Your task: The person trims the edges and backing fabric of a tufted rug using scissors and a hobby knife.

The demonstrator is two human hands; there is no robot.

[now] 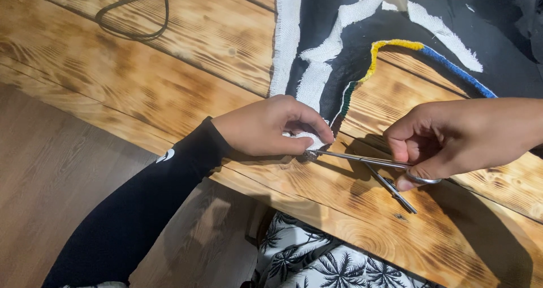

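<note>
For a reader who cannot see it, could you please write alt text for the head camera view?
A person's left hand pinches a white strip of fabric while the right hand works slim metal scissors at its edge, over a burnt-grain wooden table. The black cloth has white woven edges and a yellow, blue and green tufted border; a black cord lies at top left.

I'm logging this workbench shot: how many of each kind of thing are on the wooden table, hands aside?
Scissors, held by the right hand: 1
Black fabric piece with white backing, pinched by the left hand: 1
Black cord: 1
Total: 3
</note>
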